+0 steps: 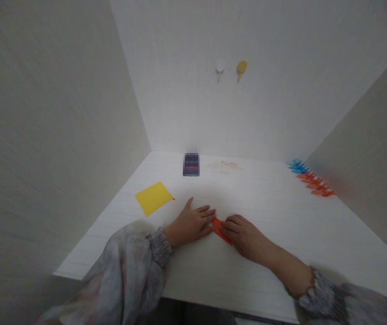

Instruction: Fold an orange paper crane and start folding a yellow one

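A folded piece of orange paper (221, 231) lies on the white table in front of me, and parts of it are hidden under my fingers. My left hand (194, 223) rests flat with its fingers stretched and thumb spread, the fingertips touching the paper's upper left end. On the other side, my right hand (246, 235) has its fingers bent and pressed together on the paper's right edge. To the left of my left hand lies a yellow square sheet (153, 198), with a tiny orange bit at its right corner.
Folded blue paper figures (298, 166) and orange ones (317, 184) stand in a row along the right wall. A dark, pixelated rectangular object (191, 164) is at the back. A white hook (220, 67) and a yellow hook (241, 67) are on the back wall.
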A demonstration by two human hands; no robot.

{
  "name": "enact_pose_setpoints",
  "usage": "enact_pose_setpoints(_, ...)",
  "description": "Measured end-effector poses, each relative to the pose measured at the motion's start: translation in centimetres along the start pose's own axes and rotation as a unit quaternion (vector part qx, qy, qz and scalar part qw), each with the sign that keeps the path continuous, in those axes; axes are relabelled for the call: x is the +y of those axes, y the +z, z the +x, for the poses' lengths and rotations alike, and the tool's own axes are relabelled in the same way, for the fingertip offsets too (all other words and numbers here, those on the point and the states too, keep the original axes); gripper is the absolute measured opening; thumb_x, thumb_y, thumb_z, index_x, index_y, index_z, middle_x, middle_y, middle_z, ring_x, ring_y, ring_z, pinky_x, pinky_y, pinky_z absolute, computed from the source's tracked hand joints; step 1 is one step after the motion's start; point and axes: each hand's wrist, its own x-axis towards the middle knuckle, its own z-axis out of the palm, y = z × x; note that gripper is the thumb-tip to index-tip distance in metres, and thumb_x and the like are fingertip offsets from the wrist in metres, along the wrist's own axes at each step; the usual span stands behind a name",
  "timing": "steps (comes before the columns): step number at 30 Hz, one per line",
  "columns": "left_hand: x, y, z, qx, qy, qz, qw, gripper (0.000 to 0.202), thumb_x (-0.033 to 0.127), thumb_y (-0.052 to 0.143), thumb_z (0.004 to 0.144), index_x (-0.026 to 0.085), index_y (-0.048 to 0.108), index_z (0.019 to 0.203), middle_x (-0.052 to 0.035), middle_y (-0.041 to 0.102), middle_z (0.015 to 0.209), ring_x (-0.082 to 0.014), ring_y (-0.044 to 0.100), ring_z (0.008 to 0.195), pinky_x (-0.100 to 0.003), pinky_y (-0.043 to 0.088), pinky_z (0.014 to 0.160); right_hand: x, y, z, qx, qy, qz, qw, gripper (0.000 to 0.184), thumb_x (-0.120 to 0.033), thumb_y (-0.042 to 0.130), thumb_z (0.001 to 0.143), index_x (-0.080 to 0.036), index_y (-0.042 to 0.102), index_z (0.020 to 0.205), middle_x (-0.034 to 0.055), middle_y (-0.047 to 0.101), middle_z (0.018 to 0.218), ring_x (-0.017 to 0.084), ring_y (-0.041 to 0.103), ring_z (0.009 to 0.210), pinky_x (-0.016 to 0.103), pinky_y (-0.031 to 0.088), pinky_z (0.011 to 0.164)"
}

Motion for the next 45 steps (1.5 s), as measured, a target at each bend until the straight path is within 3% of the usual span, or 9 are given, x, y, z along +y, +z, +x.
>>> enact_pose_setpoints(13,-1.1,0.2,-0.3,-0.013,-0.016,-0.027,0.999,0.038,0.036,0.028,0.087,0.025,0.04,0.121,-0.0027,0.044,0.126,-0.0147,0.039,0.117,-0.045,0.012,0.101,0.2,-0.2,-0.4,-0.012,-0.001,0.007,1.0,0.023,-0.01,0.042,0.081,-0.013,0.057,0.099,0.0097,0.059,0.09,0.02,0.049,0.086,0.035,0.04,0.076)
enact_pose_setpoints(21,-1.0,0.5,-0.2,-0.004,0.013,-0.005,1.0,0.041,0.034,0.031,0.085,0.015,0.043,0.12,-0.0069,0.044,0.126,-0.0148,0.038,0.117,-0.031,0.026,0.1,0.4,0.0,-0.6,0.009,-0.01,0.024,1.0,0.023,-0.009,0.041,0.081,-0.014,0.057,0.097,0.0095,0.06,0.09,0.019,0.05,0.09,0.035,0.041,0.078)
enact_pose_setpoints(28,-0.1,0.3,0.1,0.009,0.042,0.0,0.999,0.04,0.037,0.033,0.084,0.018,0.044,0.117,-0.007,0.044,0.126,-0.0168,0.038,0.117,-0.036,0.025,0.1,0.0,-0.1,0.2,-0.003,0.003,0.013,1.0,0.026,-0.012,0.041,0.081,-0.014,0.056,0.102,0.0104,0.059,0.098,0.02,0.049,0.095,0.035,0.04,0.079)
enact_pose_setpoints(33,0.2,0.4,0.2,0.008,0.014,-0.002,1.0,0.036,0.037,0.031,0.086,0.024,0.046,0.116,-0.0022,0.046,0.125,-0.016,0.039,0.116,-0.04,0.023,0.099,0.0,0.1,0.5,-0.013,0.01,0.003,1.0,0.028,-0.01,0.045,0.078,-0.013,0.055,0.104,0.0101,0.059,0.099,0.021,0.049,0.094,0.036,0.039,0.08)
enact_pose_setpoints(45,-0.6,0.3,-0.3,-0.002,-0.02,-0.009,1.0,0.04,0.037,0.031,0.084,0.022,0.041,0.12,-0.0025,0.044,0.126,-0.0126,0.041,0.115,-0.034,0.023,0.1,0.3,0.4,0.1,-0.004,0.008,0.011,1.0,0.027,-0.009,0.042,0.08,-0.013,0.054,0.103,0.01,0.059,0.095,0.019,0.049,0.091,0.035,0.039,0.078)
